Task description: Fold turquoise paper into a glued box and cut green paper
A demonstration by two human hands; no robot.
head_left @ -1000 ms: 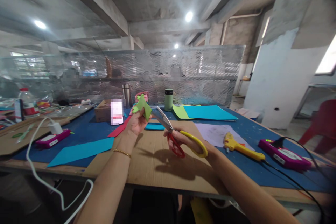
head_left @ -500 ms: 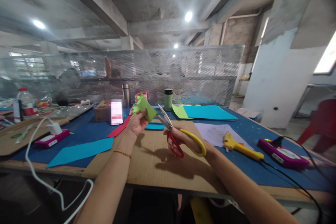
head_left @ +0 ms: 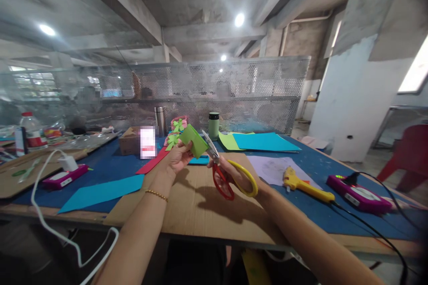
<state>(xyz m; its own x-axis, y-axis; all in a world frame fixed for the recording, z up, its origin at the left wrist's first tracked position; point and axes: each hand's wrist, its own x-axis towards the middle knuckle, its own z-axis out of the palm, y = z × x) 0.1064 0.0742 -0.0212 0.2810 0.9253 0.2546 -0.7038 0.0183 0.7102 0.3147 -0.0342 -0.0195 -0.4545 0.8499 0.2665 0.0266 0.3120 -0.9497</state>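
Observation:
My left hand (head_left: 180, 156) is closed on a folded piece of green paper (head_left: 195, 141), held up above the cardboard sheet (head_left: 200, 207). My right hand (head_left: 234, 171) grips a pair of scissors (head_left: 211, 147) with one red and one yellow handle loop. The scissor blades point up and lie at the right edge of the green paper; whether they touch it I cannot tell. Just behind my left hand are green bow-like paper shapes (head_left: 174, 140) by a pink basket-like item (head_left: 182, 121). A blue paper strip (head_left: 199, 160) lies on the cardboard below the paper.
A yellow glue gun (head_left: 307, 187) rests on purple paper at right, its cord running to a magenta power strip (head_left: 357, 193). Blue sheets (head_left: 267, 141), a green flask (head_left: 214, 125), a steel flask (head_left: 160, 120) and a cardboard box (head_left: 129, 140) stand or lie farther back. Blue paper (head_left: 103, 192) lies left.
The green paper has turned and shifted right, bringing its edge to the scissor blades. The green bow shapes behind it now show apart from it. My right hand has moved slightly left.

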